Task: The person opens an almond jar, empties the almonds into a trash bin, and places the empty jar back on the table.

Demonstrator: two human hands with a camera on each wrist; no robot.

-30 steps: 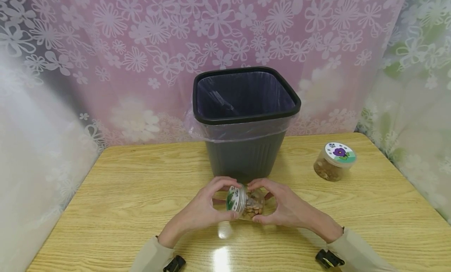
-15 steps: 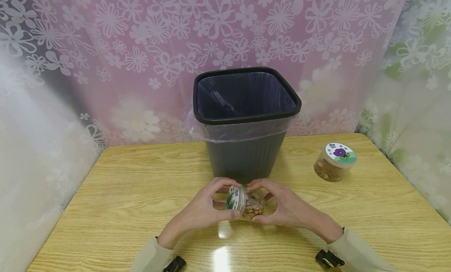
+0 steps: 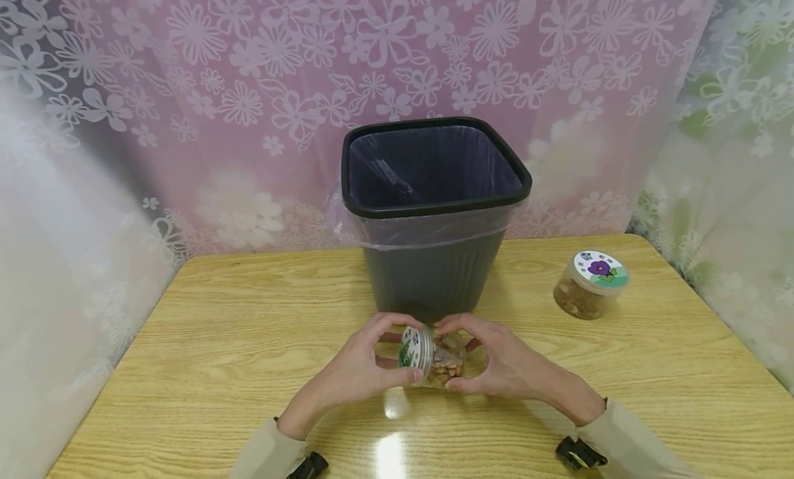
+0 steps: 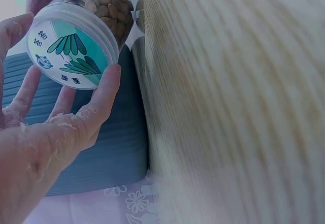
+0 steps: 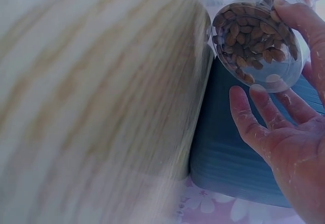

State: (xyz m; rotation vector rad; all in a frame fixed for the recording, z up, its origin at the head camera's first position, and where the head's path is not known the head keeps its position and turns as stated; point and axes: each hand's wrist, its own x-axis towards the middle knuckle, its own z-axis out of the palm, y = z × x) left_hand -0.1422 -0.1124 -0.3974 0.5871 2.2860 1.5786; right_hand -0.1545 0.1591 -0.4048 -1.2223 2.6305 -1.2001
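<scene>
A clear plastic jar of almonds (image 3: 448, 362) lies on its side in front of the bin, its base toward the right. My left hand (image 3: 366, 365) grips the jar's lid (image 4: 71, 49), which carries a white and green label with leaves. From the other side, my right hand (image 3: 499, 362) holds the clear body, with thumb and fingers curled round it near the base. Almonds (image 5: 256, 36) show through the jar's bottom in the right wrist view. The lid sits on the jar's mouth; whether it is loosened I cannot tell.
A dark grey bin (image 3: 428, 279) with a black rim and a clear liner stands right behind the hands. Another lidded jar (image 3: 589, 286) with a purple flower label stands at the right on the wooden table (image 3: 248, 327). A floral curtain (image 3: 260, 120) hangs behind.
</scene>
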